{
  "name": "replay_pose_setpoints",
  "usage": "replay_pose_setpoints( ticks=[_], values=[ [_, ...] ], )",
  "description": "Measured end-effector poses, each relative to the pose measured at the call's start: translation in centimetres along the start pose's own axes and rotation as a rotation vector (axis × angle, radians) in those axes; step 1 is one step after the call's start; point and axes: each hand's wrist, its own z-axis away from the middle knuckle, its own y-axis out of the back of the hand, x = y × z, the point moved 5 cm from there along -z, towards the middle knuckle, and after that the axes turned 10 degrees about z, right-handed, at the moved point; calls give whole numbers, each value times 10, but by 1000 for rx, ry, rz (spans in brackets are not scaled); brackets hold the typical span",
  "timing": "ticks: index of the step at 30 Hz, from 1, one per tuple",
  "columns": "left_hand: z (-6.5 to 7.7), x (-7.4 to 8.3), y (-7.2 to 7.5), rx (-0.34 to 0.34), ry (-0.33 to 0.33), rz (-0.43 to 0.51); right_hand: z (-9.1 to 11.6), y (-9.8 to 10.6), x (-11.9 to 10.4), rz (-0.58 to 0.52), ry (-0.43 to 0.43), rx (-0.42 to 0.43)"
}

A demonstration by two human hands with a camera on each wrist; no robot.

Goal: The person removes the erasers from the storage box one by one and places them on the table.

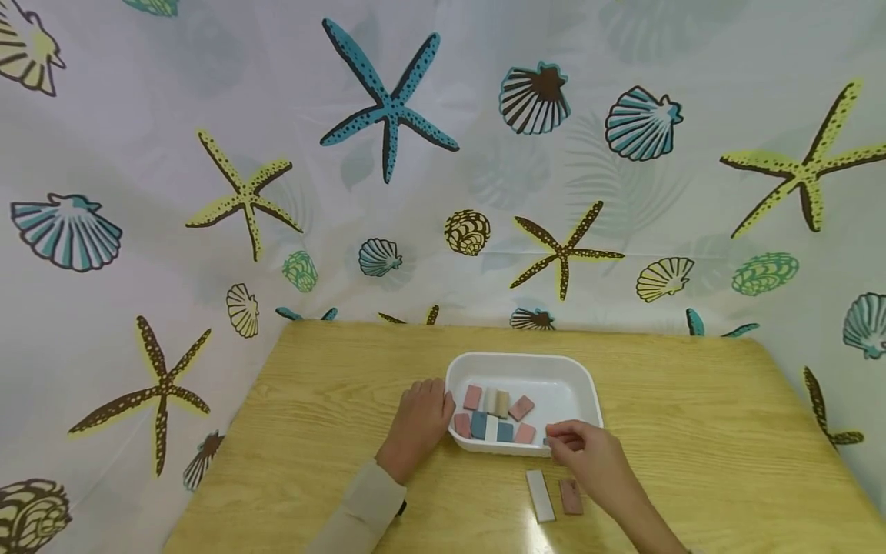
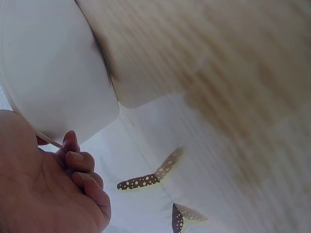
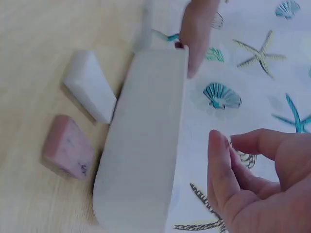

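Here at the white tray, the left hand grips the left rim, thumb and curled fingers on either side of it. Over at the tray's near right corner, the right hand has thumb and forefinger pinched on a small grey-blue piece, most of it hidden by the fingertips. Inside the tray, towards its left and near sides, lie 4 pink blocks, 2 blue blocks, 2 pale blocks and 1 tan block. And just outside the tray's near side, on the tabletop, 1 long white block and 1 pink block with dark marks lie side by side, apart. Behind the tray hangs a cloth printed with starfish and shells.
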Motion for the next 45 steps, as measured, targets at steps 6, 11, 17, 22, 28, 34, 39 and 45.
replay_pose_setpoints(
  ticks=[6, 11, 17, 22, 28, 34, 39, 45],
  values=[
    [-1, -1, 0, -16, 8, 8, -32, 13, 12, -301, -92, -138],
    [-1, -2, 0, -31, 15, 15, -53, 8, 15, -276, -115, -164],
    [-1, -2, 0, -40, 20, 18, -73, 0, 21, -213, -177, -137],
    [-1, -2, 0, -32, 12, 26, -82, -9, 31, -315, -268, -195],
    [-1, -2, -1, -32, 14, 13, -90, -20, 43, -450, -422, -220],
    [0, -2, -2, -47, 36, 17, -92, -27, 43, -456, -479, -230],
    [-1, -2, -4, -44, 30, 16, -95, -31, 41, -488, -476, -253],
    [-2, -1, -1, -25, 17, 18, -99, -35, 35, -464, -467, -258]
  ],
)
